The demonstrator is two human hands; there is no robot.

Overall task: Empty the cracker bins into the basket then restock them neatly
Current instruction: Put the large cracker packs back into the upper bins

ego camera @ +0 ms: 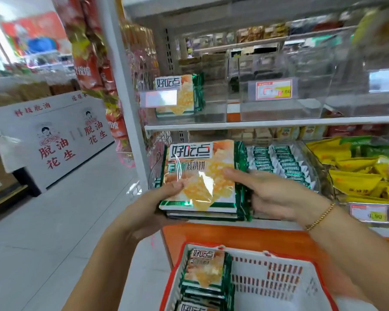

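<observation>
Packs of crackers fill this moment: a stack of cracker packs point(200, 176) sits flat between both hands, green-edged, the top one printed with the brand 好吃点 and a line ending 核桃饼 that glare partly covers. The left hand point(166, 194) grips the near left corner, thumb on top and fingers hidden beneath. The right hand point(272, 194) clasps the right edge, thumb on the top face and fingers along the side; a bracelet point(321, 217) circles that wrist.

Below the hands, the basket point(267, 286) holds more packs point(204, 272) of the same brand at its left side, the lowest cut off by the frame. Above the hands, a clear bin point(213, 108) contains one upright pack point(184, 97); its label is too blurred to read. Right of the hands lie small green-and-white packets point(279, 162), then yellow packets point(355, 176), with a price tag point(368, 213) showing roughly 9.90. Far left, a white display point(54, 140) reads 脱油花生.
</observation>
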